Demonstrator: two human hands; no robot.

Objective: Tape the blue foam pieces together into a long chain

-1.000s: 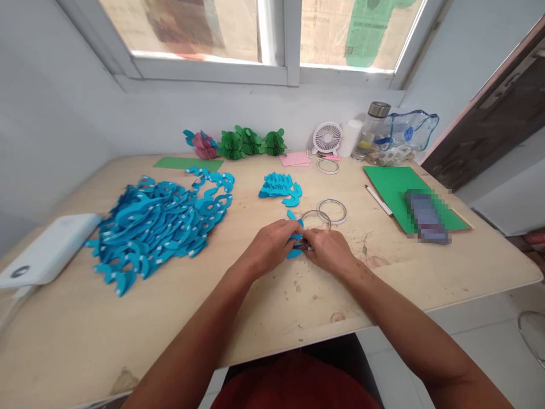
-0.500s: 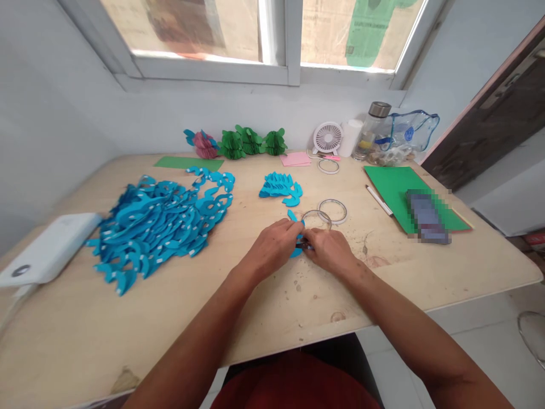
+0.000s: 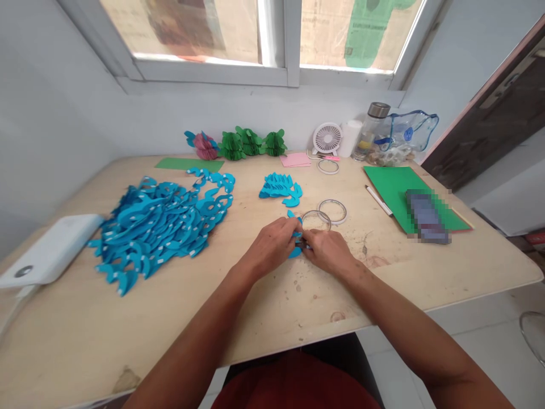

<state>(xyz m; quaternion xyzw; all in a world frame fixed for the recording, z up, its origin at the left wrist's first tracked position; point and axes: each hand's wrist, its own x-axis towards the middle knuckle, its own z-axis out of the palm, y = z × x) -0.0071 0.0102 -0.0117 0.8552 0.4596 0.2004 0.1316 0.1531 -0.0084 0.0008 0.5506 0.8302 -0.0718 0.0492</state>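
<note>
Near the middle of the table, my left hand is closed on a blue paper piece, parts of which show above and below the fingers. Close against it on the right, my right hand has its fingers closed on something small and dark that I cannot make out. A clear tape ring stands just above my right hand, overlapping a second tape roll. Beyond the hands lies a small bunch of blue paper pieces. A large heap of blue paper pieces with white squares spreads to the left.
A white power bank lies at the left edge. Green folder, marker and blurred phone are at right. Along the wall stand green paper ornaments, a fan, a bottle and a plastic bag.
The fingers of both hands have shifted slightly, and the blue paper between them is turned a little. The other things on the table stay where they were.
</note>
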